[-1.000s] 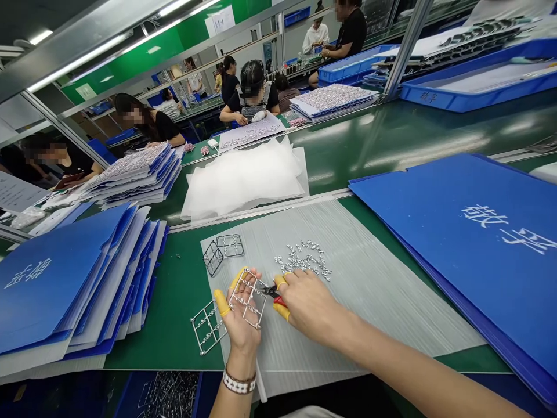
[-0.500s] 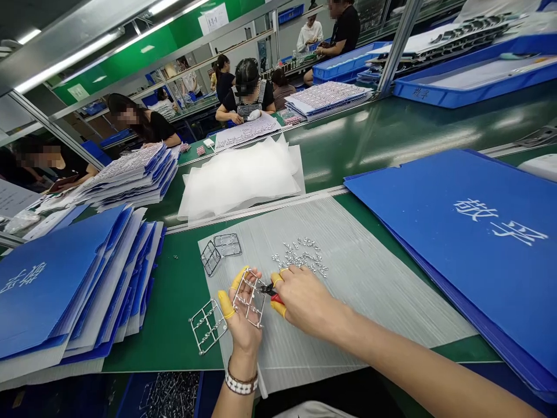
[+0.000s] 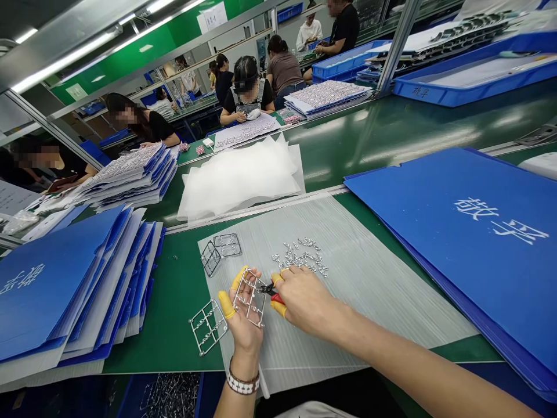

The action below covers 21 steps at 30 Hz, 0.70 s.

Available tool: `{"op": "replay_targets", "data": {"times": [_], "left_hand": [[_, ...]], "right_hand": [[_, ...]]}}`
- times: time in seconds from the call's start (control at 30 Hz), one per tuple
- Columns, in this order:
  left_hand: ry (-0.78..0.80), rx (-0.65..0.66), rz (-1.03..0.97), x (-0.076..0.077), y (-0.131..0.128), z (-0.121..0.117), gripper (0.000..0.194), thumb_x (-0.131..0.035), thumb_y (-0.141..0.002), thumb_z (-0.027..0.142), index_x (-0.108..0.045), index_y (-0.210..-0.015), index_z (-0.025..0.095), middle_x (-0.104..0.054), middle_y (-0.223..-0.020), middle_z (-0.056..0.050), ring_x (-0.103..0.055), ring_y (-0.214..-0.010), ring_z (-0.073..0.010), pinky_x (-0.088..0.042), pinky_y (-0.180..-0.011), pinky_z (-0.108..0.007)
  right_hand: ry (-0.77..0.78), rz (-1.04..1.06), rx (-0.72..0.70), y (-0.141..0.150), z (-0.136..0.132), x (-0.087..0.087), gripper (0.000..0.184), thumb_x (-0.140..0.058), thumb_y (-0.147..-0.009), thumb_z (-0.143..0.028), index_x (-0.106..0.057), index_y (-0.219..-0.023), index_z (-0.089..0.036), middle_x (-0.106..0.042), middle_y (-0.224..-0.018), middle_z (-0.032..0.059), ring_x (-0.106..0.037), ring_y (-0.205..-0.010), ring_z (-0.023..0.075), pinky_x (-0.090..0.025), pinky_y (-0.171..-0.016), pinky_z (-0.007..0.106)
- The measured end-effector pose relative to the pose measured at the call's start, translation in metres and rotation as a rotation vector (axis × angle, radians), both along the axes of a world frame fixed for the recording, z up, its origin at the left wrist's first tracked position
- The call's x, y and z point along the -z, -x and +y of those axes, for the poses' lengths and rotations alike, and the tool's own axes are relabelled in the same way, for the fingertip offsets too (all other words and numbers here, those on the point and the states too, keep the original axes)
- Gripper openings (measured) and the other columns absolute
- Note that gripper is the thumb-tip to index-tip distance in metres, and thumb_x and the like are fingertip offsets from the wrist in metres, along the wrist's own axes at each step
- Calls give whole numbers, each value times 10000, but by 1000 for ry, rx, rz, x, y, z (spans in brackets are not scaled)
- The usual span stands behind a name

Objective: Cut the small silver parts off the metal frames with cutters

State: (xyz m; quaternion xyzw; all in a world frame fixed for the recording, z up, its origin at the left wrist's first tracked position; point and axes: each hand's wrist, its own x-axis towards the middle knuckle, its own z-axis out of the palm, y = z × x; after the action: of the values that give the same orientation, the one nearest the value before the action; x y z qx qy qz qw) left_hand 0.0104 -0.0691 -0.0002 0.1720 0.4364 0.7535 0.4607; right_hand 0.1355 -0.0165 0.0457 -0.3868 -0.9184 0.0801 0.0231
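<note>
Palm up, my left hand [image 3: 244,325] holds a silver sprue frame [image 3: 249,299] with small parts on its runners; yellow finger cots cover the thumb and a finger. My right hand [image 3: 300,297], also in yellow cots, grips red-handled side cutters [image 3: 275,295]. The cutters' dark jaws reach the frame's right side; whether they touch a part is too small to tell. A second silver sprue frame [image 3: 208,327] lies just left of my left hand. Beyond my hands, a loose pile of small silver parts [image 3: 304,253] rests on the pale foam sheet [image 3: 383,302].
Two dark sprue frames [image 3: 227,245] lie at the sheet's far left corner. Blue folders [image 3: 56,273] are stacked at left, and a large blue board [image 3: 461,215] lies at right. White foam sheets [image 3: 241,177] sit farther back. Below the edge, a bin holds scrap frames [image 3: 169,395]. Co-workers sit across the line.
The view has shifted slightly. My hands keep nearly the same pose, with the cutters at the frame's right side. In the background a person in a brown top has risen into view.
</note>
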Motion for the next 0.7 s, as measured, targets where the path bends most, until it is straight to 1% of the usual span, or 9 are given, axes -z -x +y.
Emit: {"op": "replay_targets", "data": {"times": [0.33,0.47,0.6,0.7], "left_hand": [[-14,1,-19,0,-1,-1,606,-402,-808,643,-699,-1000,151,-685,-1063,-138,-593,-1072,-274,-397,-976,-382],[-32,-9,6,3,0,-2,607,-388,-817,640,-699,-1006,154,-685,-1064,-136,-600,-1060,-273,-401,-972,-384],[-48,-17,45,8,2,-2,534,-403,-846,568,-688,-1033,156,-678,-1087,-135,-597,-1064,-276,-401,-971,-395],[-48,-22,46,9,1,-1,572,-374,-847,591,-689,-1026,149,-680,-1077,-140,-592,-1072,-282,-398,-975,-404]], "right_hand": [[49,-3,13,1,1,-5,240,-609,-815,-361,-630,-891,-134,-645,-864,124,-603,-830,282,-438,-705,362],[49,9,14,1,1,-3,238,-619,-807,-364,-628,-884,-140,-644,-867,121,-603,-840,284,-434,-713,360],[60,11,17,1,1,-1,246,-607,-812,-371,-626,-893,-140,-643,-874,122,-600,-837,279,-435,-709,357],[33,16,6,1,1,1,247,-603,-812,-375,-626,-884,-139,-643,-853,115,-600,-819,279,-437,-706,363]]}}
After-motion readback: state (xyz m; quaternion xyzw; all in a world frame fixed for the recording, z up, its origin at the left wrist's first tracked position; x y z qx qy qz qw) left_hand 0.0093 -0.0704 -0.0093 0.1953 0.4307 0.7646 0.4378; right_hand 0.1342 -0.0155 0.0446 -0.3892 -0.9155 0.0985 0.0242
